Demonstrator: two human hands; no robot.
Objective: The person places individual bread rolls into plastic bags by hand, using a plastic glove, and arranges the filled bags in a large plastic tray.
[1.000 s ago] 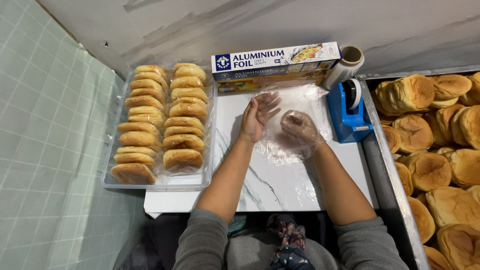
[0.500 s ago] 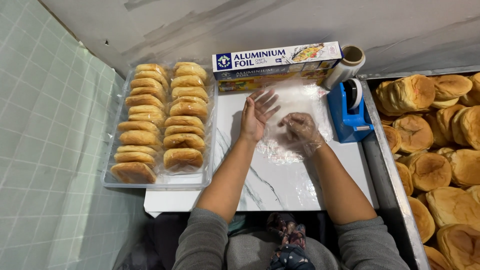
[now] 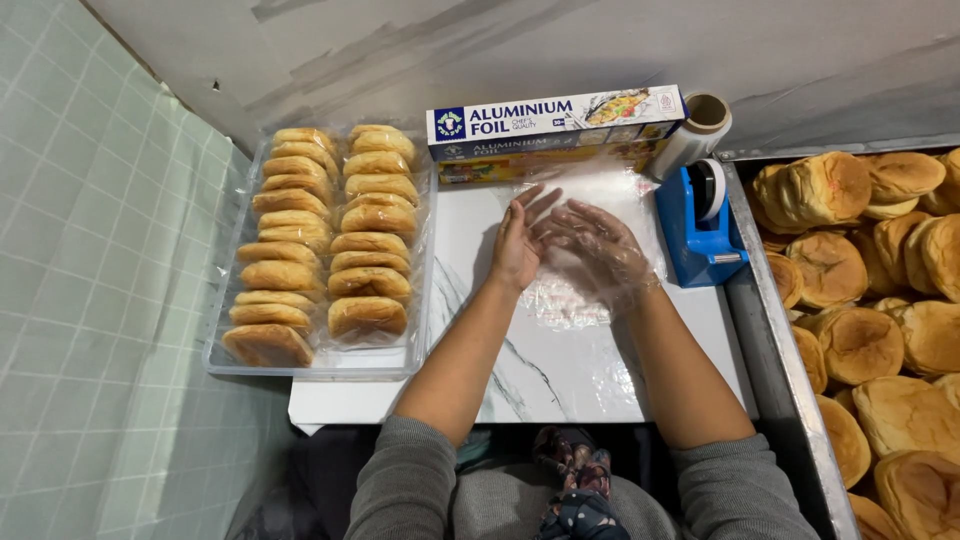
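Observation:
My left hand [image 3: 518, 238] is bare and rests edge-on over the white marble tabletop [image 3: 560, 370], fingers apart and pointing away from me. My right hand [image 3: 598, 248] sits inside a loose clear plastic glove, fingers spread and angled toward the left hand, their tips close to or touching it. Both hands hover over a crinkled sheet of clear cling film [image 3: 590, 205] spread on the table. Neither hand grips an object that I can see.
A clear tray of wrapped buns [image 3: 318, 240] stands on the left. A foil box [image 3: 555, 118] and a film roll [image 3: 700, 125] lie at the back, a blue tape dispenser [image 3: 700, 225] at right. Loose buns [image 3: 880, 280] fill a bin beyond the metal edge.
My two hands have drawn together. The gloved right hand has shifted left and turned its fingers toward the left hand, which has dropped slightly toward me.

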